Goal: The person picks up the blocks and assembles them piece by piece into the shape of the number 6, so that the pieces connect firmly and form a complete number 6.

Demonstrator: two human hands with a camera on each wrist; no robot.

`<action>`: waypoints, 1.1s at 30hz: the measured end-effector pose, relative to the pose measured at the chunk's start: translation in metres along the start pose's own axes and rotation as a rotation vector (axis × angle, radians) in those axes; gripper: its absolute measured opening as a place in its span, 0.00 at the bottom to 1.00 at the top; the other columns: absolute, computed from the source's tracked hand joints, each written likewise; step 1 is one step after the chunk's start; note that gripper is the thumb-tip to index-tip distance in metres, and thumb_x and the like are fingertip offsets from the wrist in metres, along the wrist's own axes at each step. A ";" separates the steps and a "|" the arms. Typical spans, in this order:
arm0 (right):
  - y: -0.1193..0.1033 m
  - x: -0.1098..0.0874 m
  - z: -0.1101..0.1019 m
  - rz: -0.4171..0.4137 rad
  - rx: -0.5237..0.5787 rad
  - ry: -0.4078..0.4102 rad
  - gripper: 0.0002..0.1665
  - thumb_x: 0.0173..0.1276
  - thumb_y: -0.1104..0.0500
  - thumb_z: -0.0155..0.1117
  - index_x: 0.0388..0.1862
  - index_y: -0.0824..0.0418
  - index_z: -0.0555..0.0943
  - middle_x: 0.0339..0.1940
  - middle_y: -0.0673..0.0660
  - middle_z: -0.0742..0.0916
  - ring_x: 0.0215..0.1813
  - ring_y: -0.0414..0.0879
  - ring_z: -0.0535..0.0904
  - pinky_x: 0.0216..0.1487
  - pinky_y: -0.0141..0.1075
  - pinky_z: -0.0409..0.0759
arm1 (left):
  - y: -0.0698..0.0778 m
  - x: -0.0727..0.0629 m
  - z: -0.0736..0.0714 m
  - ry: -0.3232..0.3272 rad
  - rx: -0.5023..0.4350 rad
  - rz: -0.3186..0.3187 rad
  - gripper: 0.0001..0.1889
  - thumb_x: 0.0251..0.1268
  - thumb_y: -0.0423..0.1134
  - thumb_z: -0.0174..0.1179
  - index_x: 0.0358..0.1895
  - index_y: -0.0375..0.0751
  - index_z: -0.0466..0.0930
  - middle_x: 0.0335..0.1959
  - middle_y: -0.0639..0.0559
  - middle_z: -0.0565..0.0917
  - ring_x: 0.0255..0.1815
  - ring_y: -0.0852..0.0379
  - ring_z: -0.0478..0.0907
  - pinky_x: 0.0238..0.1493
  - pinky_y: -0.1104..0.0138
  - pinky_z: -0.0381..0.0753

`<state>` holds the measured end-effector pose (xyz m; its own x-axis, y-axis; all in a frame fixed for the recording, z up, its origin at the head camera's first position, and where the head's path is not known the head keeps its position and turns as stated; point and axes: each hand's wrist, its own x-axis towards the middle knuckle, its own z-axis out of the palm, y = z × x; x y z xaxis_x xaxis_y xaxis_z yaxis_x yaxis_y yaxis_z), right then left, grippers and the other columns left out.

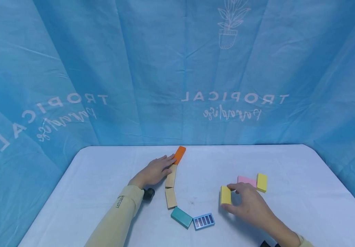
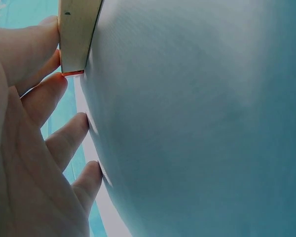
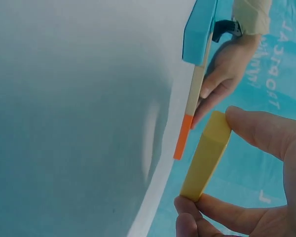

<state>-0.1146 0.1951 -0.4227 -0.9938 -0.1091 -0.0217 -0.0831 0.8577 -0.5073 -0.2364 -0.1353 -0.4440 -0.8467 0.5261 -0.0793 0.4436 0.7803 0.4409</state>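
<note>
The yellow block [image 1: 225, 195] is gripped by the right hand [image 1: 249, 204], thumb at one end and fingertips at the opposite end. It is located between the curved block row and a pink block [image 1: 247, 180], which lies next to a second yellow block [image 1: 262, 182]. The left hand [image 1: 154, 171], fingers extended and spread, touches the row near the joint of the orange block [image 1: 180, 154] and upper wooden block [image 1: 171, 176]. The lower wooden block [image 1: 170, 198], teal block [image 1: 181, 217] and blue block [image 1: 203, 221] complete the row.

Passage between orange block [image 1: 181, 154] and held yellow block [image 1: 225, 195]; teal block [image 1: 181, 217] obstructs near-left.
</note>
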 end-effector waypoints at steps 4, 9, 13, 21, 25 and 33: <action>-0.004 -0.002 0.003 0.038 -0.010 -0.032 0.40 0.47 0.41 0.84 0.57 0.57 0.84 0.51 0.51 0.86 0.50 0.45 0.79 0.54 0.51 0.81 | 0.001 0.000 -0.001 -0.004 -0.005 0.010 0.28 0.81 0.44 0.50 0.78 0.43 0.61 0.80 0.49 0.58 0.81 0.44 0.51 0.78 0.46 0.51; -0.006 -0.002 0.007 0.038 -0.032 -0.052 0.40 0.45 0.40 0.84 0.56 0.57 0.84 0.48 0.49 0.86 0.47 0.43 0.78 0.52 0.49 0.82 | 0.000 0.000 -0.001 -0.004 -0.008 0.016 0.28 0.81 0.44 0.50 0.78 0.42 0.61 0.80 0.48 0.58 0.81 0.43 0.52 0.78 0.45 0.51; -0.007 -0.002 0.010 0.027 -0.043 -0.063 0.39 0.44 0.40 0.85 0.55 0.56 0.85 0.48 0.49 0.86 0.48 0.42 0.79 0.54 0.48 0.81 | 0.001 -0.001 -0.001 -0.003 -0.009 0.013 0.28 0.81 0.44 0.50 0.78 0.42 0.61 0.80 0.48 0.58 0.81 0.43 0.52 0.78 0.45 0.51; -0.009 -0.003 0.012 0.016 -0.072 -0.097 0.42 0.44 0.38 0.84 0.55 0.58 0.84 0.51 0.52 0.86 0.56 0.50 0.80 0.59 0.53 0.79 | 0.002 -0.001 -0.001 -0.007 -0.007 -0.003 0.28 0.80 0.44 0.50 0.78 0.44 0.60 0.81 0.49 0.57 0.81 0.44 0.51 0.78 0.46 0.50; -0.009 -0.003 0.014 0.005 -0.076 -0.108 0.41 0.45 0.38 0.84 0.55 0.58 0.85 0.50 0.51 0.87 0.56 0.49 0.80 0.58 0.52 0.79 | 0.003 -0.002 -0.002 -0.005 -0.003 -0.003 0.28 0.81 0.44 0.50 0.78 0.43 0.61 0.80 0.49 0.58 0.81 0.44 0.51 0.78 0.46 0.50; -0.010 -0.002 0.016 -0.032 -0.117 -0.136 0.40 0.44 0.36 0.83 0.52 0.58 0.85 0.48 0.51 0.87 0.55 0.49 0.80 0.59 0.51 0.79 | 0.003 -0.002 -0.002 -0.005 -0.003 -0.007 0.28 0.80 0.44 0.50 0.78 0.44 0.61 0.80 0.50 0.58 0.81 0.45 0.52 0.78 0.46 0.51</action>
<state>-0.1110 0.1785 -0.4308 -0.9718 -0.1980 -0.1277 -0.1309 0.9043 -0.4063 -0.2342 -0.1346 -0.4404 -0.8484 0.5223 -0.0868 0.4366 0.7829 0.4433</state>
